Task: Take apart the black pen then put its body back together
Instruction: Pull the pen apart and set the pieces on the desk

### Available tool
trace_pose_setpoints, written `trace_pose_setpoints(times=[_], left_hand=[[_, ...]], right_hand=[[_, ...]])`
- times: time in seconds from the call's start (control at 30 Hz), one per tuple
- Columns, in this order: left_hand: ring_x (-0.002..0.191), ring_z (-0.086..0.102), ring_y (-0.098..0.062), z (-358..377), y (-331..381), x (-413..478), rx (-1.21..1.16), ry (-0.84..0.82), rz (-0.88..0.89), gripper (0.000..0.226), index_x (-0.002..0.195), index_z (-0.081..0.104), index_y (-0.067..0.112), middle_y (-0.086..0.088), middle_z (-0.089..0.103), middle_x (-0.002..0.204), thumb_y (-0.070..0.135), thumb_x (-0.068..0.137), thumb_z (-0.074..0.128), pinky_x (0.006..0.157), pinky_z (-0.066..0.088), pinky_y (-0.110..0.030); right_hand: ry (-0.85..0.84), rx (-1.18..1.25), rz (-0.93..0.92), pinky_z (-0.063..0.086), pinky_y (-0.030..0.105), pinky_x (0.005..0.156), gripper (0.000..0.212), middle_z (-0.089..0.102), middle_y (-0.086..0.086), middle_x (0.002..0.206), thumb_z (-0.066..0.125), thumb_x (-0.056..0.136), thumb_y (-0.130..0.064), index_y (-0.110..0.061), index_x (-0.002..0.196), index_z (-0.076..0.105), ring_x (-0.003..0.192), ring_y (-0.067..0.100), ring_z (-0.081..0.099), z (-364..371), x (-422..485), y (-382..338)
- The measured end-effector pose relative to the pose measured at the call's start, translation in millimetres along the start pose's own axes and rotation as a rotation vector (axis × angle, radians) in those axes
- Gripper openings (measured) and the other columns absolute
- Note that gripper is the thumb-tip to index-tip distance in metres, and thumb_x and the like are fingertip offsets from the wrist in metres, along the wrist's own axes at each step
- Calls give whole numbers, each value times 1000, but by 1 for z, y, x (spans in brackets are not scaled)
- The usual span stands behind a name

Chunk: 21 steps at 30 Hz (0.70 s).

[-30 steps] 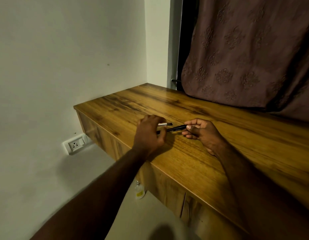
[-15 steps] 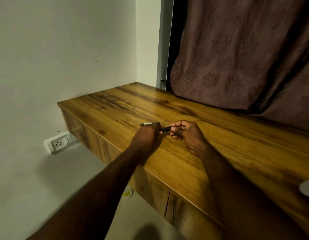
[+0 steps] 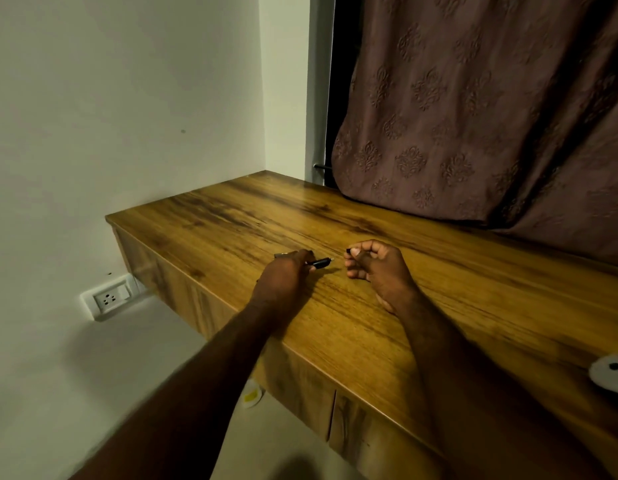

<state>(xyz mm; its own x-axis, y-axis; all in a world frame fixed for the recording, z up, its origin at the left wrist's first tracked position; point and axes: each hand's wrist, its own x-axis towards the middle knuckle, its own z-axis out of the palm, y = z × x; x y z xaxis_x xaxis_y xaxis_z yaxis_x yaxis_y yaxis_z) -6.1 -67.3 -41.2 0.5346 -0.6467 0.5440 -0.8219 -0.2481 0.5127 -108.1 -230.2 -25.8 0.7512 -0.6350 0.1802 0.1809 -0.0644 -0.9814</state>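
Gripping the black pen body point(image 3: 319, 262), the left hand point(image 3: 283, 275) is closed around it low over the tabletop point(image 3: 439, 306), metal tip poking out toward the right. Right hand point(image 3: 376, 263) sits near, apart, fingers curled, pinching a small black pen piece point(image 3: 349, 251).

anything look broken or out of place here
Nothing looks damaged. The black pen is simply apart: the left hand holds its body, the right hand pinches a small dark piece.
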Motion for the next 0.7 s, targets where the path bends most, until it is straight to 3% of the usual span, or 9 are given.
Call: trace_pose_setpoints(times=[0.13, 0.23, 0.33, 0.43, 0.53, 0.7], left_hand=[[92, 61, -23, 0, 1, 0, 99, -36, 51, 37, 111, 63, 18, -8, 67, 108, 40, 88, 44, 78, 52, -42], [96, 58, -23, 1, 0, 1, 139, -44, 84, 24, 109, 63, 18, -8, 65, 112, 31, 91, 53, 81, 51, -41], [98, 57, -23, 2, 1, 2, 156, -53, 81, 21, 110, 63, 17, -8, 64, 113, 26, 92, 56, 83, 50, -40], [98, 57, -25, 1, 1, 1, 150, -68, 95, 23, 110, 63, 16, -10, 64, 114, 27, 93, 52, 84, 50, -42], [96, 56, -25, 1, 1, 0, 161, -79, 93, 23, 109, 62, 17, -10, 64, 113, 28, 93, 51, 82, 49, -43], [99, 54, -25, 0, 3, 0, 178, -98, 76, 23, 111, 61, 17, -9, 63, 114, 28, 93, 50, 84, 48, -43]], right_hand=[[66, -328, -117, 51, 16, 65, 12, 69, 4, 86, 59, 90, -3, -7, 94, 69, 75, 9, 64, -9, 5, 2], [95, -673, -208, 51, 25, 79, 18, 72, 4, 95, 59, 89, -4, -9, 99, 72, 88, 13, 65, -20, 8, 2], [106, -854, -252, 51, 31, 87, 21, 72, 9, 103, 57, 87, -4, -8, 100, 74, 96, 22, 64, -24, 10, 3], [99, -916, -217, 50, 29, 85, 21, 73, 10, 103, 59, 84, -4, -8, 98, 75, 96, 23, 64, -26, 12, 7], [114, -896, -198, 47, 25, 71, 25, 73, 9, 93, 56, 82, -5, -11, 99, 74, 80, 18, 63, -26, 12, 9], [103, -850, -189, 44, 24, 65, 28, 59, -7, 69, 61, 77, -2, -13, 102, 69, 66, 12, 54, -25, 13, 11]])
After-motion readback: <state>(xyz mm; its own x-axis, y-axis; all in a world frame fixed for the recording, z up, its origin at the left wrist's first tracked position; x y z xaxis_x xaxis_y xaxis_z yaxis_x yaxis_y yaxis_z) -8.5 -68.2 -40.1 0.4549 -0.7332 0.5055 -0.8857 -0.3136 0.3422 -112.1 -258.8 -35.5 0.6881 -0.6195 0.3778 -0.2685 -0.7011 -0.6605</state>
